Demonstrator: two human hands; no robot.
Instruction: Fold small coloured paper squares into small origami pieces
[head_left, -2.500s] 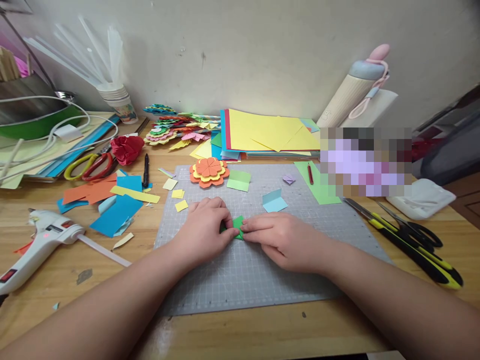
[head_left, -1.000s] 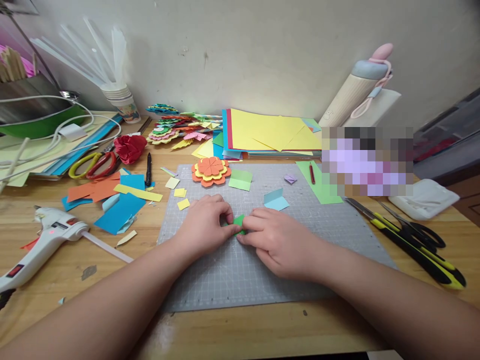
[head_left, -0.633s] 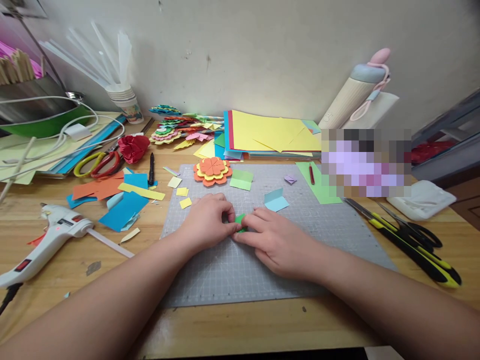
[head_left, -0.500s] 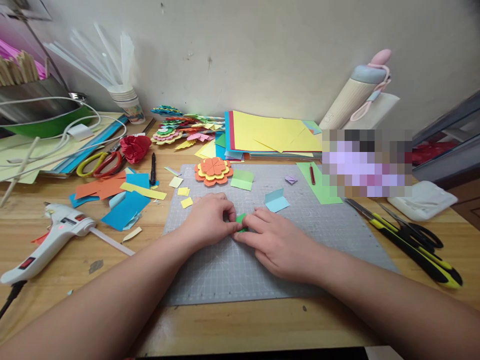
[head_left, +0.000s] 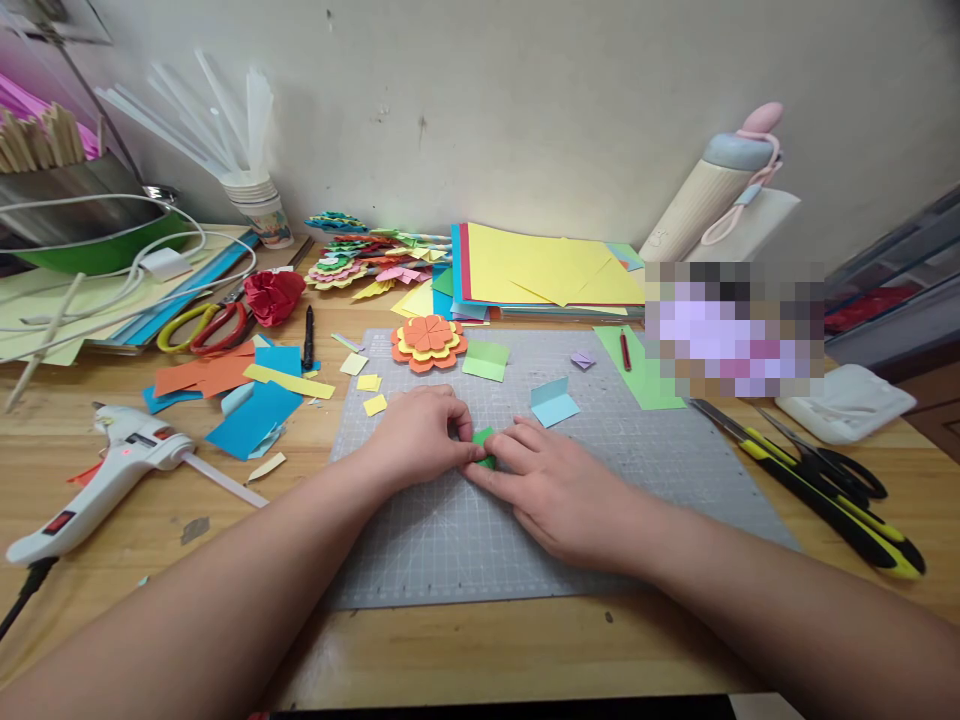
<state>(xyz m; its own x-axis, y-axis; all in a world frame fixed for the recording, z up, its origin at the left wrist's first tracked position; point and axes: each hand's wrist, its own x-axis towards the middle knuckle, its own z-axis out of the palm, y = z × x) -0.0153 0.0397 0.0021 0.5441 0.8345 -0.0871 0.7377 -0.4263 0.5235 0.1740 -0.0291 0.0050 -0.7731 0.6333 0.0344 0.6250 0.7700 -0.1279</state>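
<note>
A small piece of green paper (head_left: 484,438) is pinched between my two hands over the grey cutting mat (head_left: 420,550). My left hand (head_left: 424,440) grips its left side with thumb and index finger. From the right, my right hand (head_left: 551,480) closes its fingers on the same piece, covering much of it. Just behind my hands lie a layered orange and yellow paper flower (head_left: 429,342) and a creased light green paper (head_left: 486,360). A folded light blue paper (head_left: 555,402) stands half open to the right, with a small purple folded paper (head_left: 582,359) beyond it.
On the left are a white glue gun (head_left: 112,470), blue paper scraps (head_left: 255,420) and red-and-yellow-handled scissors (head_left: 206,328). A yellow utility knife (head_left: 825,500) and black scissors (head_left: 840,470) lie at right. Coloured sheets (head_left: 547,262) are stacked at the back beside paper flowers (head_left: 367,260).
Both hands stay on the green paper and have barely moved. Slightly more of the green shows between my fingers. The whole view has shifted a little.
</note>
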